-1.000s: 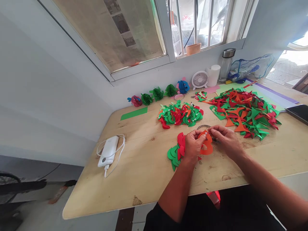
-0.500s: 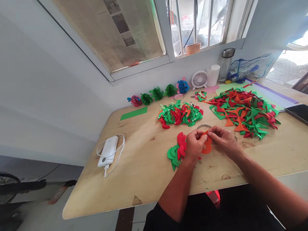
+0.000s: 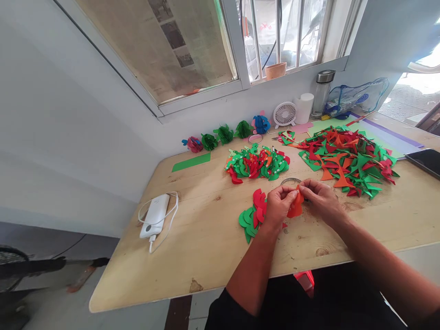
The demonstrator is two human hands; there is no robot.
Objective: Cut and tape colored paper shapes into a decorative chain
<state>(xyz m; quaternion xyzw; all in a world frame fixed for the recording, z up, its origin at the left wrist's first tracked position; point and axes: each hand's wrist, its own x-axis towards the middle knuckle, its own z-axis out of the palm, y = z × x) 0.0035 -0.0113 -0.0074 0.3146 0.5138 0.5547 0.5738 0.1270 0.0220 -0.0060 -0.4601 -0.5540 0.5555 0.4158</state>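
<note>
An orange paper piece (image 3: 295, 207) hangs between my two hands, its upper edge pinched by both. My left hand (image 3: 280, 201) grips it from the left with thumb and fingers. From the right, my right hand (image 3: 318, 197) pinches the same edge. Just behind the hands lies a metal ring (image 3: 290, 180), partly hidden. Left of my left hand are red paper pieces (image 3: 259, 201) and green paper pieces (image 3: 248, 222), some covered by my wrist. Farther back sits a heap of red, green and orange cut shapes (image 3: 257, 162).
A large pile of paper scraps (image 3: 347, 160) covers the right side of the wooden table (image 3: 199, 238). A white power bank (image 3: 155, 216) with a cable lies left. Along the wall stand a small fan (image 3: 285, 113), paper ornaments (image 3: 225, 134) and a glass bottle (image 3: 321, 94). A phone (image 3: 426, 161) lies far right.
The orange paper piece has turned and looks narrower and more folded between my fingers. Both hands have stayed in nearly the same place.
</note>
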